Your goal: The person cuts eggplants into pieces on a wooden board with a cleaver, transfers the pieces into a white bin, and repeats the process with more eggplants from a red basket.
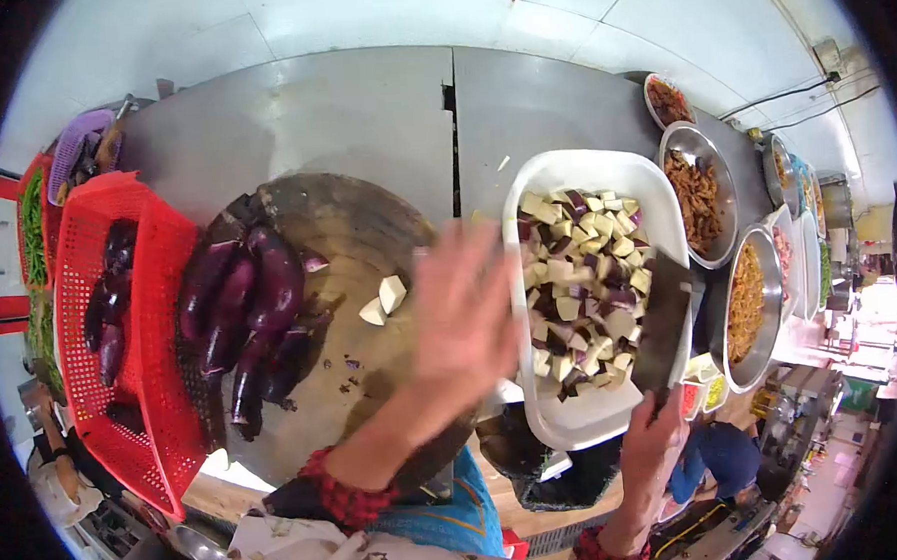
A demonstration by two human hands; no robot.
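Since the round board (356, 234) stands left of a white tub (613, 161) of eggplant cubes (570, 307), I'd call this step moving cut pieces across. Cleaver (667, 320) sits over the tub's right side, long axis near to far, blade end pointing far and slightly right, my right hand (651, 436) wrapped round its handle; left hand (460, 320) is over the board's right edge, too blurred to tell if spread or pressed together. Two loose chunks (391, 293) lie mid-board; next move probably calls for a flat sweep.
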